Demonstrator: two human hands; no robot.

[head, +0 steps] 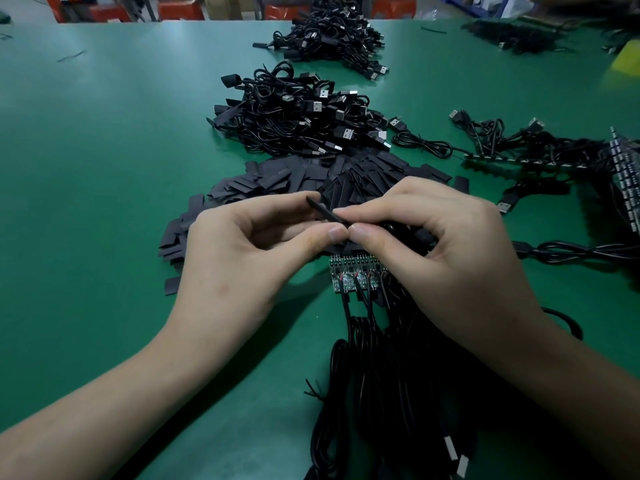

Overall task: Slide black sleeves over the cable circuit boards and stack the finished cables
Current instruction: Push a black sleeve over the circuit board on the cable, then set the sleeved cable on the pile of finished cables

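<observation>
Left hand (242,244) and right hand (433,244) both pinching one black sleeve (323,212) mid-bench (104,133), probably squeezing its mouth open. Circuit boards (353,277) lying directly underneath for quick reach, finished cables (298,123) sitting toward far edge.

Green-matted counter (104,168) fills most of view; soft overhead glare on its left-centre, darker twd near right corner. Past far edge: red plastic stools (180,10) in a row, cardboard boxes (221,3) btwn them, clear plastic bags (485,5) top right. Blurred yellow obj (625,60) at right edge.
</observation>
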